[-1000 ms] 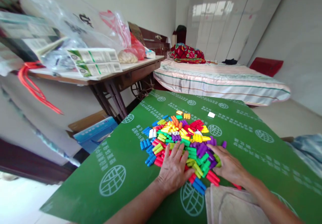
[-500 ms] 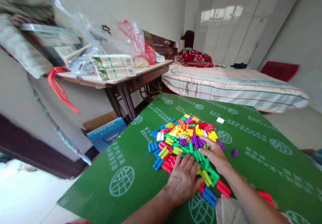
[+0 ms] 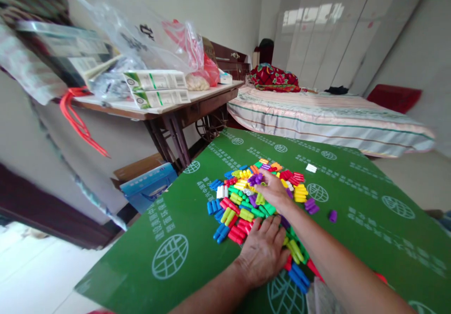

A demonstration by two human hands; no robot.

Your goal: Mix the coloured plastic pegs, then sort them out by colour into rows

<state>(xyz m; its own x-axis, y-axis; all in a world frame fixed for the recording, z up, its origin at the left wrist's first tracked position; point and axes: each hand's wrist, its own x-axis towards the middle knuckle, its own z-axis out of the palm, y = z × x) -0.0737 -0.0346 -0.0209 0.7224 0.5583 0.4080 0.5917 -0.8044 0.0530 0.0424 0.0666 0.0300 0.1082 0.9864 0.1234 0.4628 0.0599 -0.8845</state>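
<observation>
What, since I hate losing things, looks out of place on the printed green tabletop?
At least two strays: a small white plastic piece lies beyond the multicoloured heap of plastic pieces, and a short purple plastic piece lies to the heap's right. Both look odd because bare green tabletop separates them from the heap.

Green worktop (image 3: 123, 262), pale globe prints (image 3: 171, 256) and lettering (image 3: 157, 215). Heap of coloured plastic pieces (image 3: 235, 199) mid-surface; white piece (image 3: 311, 168) apart beyond, purple piece (image 3: 333, 216) apart right.
</observation>
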